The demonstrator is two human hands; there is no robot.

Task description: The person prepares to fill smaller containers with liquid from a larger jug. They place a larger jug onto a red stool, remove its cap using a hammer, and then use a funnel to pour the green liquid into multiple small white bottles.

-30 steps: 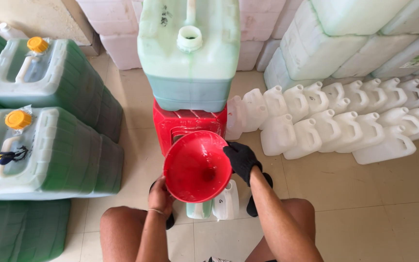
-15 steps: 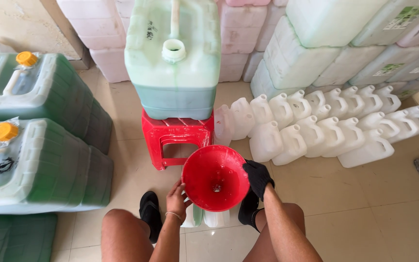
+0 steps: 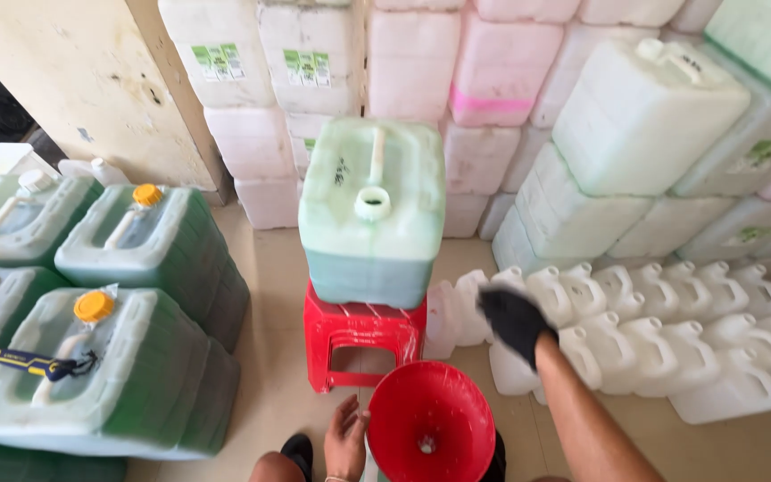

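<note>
Down at the bottom edge, the bare left hand (image 3: 346,439) is resting loosely open against the rim of the wide red plastic funnel (image 3: 430,424), gripping nothing. Right hand (image 3: 515,321), in a black glove, is hovering empty over the row of small white plastic jugs (image 3: 635,344), beside the red plastic stool (image 3: 360,339).
</note>
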